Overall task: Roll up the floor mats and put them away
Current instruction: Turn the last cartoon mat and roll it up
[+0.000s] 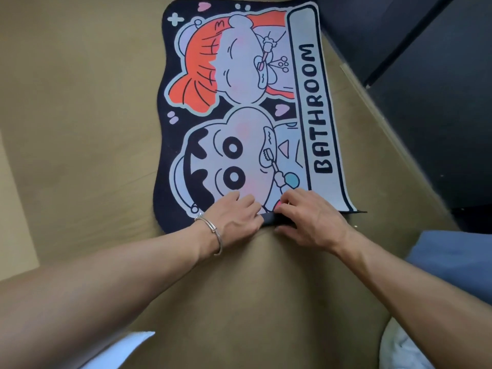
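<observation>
Fingers [246, 205] of both hands are curled over the near edge of the floor mat [239, 107], which is spread flat from upper centre to mid-frame. Rolling is judged barely started; next, the fold should be tightened evenly and pushed up-frame. Left hand [234, 217] and right hand [310, 221] are set side by side at centre.

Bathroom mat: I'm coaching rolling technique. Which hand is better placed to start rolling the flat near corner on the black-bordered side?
Left. The left hand is on the mat nearest that corner; the right hand pinches the turned-up edge toward the BATHROOM strip.
</observation>
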